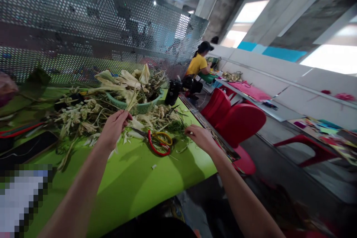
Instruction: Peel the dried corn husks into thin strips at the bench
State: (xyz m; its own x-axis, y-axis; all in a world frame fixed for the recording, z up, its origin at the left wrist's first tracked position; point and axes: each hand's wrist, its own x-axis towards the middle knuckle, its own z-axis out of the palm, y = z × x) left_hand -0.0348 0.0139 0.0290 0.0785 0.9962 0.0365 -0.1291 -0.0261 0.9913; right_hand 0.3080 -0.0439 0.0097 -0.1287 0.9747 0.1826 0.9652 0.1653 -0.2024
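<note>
My left hand [117,125] is closed in a pinch on a pale dried corn husk strip [132,101], which points up in front of the basket. My right hand [197,135] is over the table's right side with its fingers curled together, beside a tangle of green strands [177,124]. What its fingertips hold, if anything, is too small to make out. Scissors [160,142] with red and yellow handles lie on the table between my hands. Behind them a light green basket [141,108] is heaped with dried corn husks [136,78].
The green table [125,189] carries loose husk flowers [80,117], a dark flat tray [29,148] and a black container [173,92]. A perforated metal screen [92,29] rises behind. Red chairs [240,122] stand to the right. A person in yellow [197,65] sits farther back at another table.
</note>
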